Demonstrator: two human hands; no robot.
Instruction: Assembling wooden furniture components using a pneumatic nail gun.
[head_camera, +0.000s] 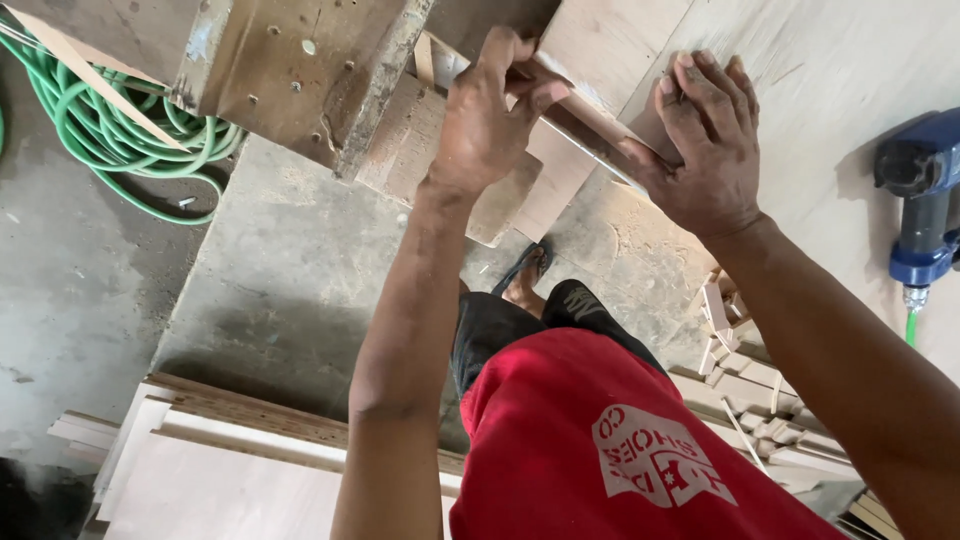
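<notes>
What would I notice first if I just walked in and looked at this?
Probably the two hands up top: the left hand pinching the edge of a thin wooden board, the right hand pressing flat on it. Next, the bright red shirt at the bottom, the coiled green hose on the floor at upper left, and the blue power tool at far right.

Both arms out fwd; left hand (485, 115) pinching, right hand (705, 140) pressed flat.

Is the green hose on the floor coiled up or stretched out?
Coiled. The green hose lies in several overlapping loops on the concrete floor, partly under a wooden strip.
</notes>
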